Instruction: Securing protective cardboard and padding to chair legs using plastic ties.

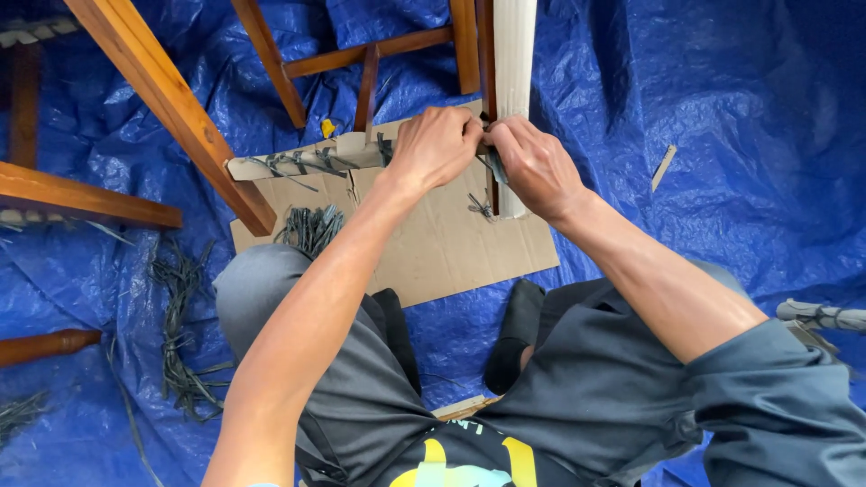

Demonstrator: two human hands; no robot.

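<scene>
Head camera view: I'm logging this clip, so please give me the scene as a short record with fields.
Setting: blue tarp spread as the ground cover
Left hand: fingers pinched at the white ribbed post, beside the right hand
Right hand: pinching a dark strap against the same post
Under the hands: flat cardboard sheet
Nearby: wooden furniture frame; loose dark straps on the tarp
Person: seated, knees apart

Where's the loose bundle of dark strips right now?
In the head view, the bundle of dark strips lies on the left edge of the cardboard sheet, beside the slanted wooden leg, left of the left hand.
</scene>
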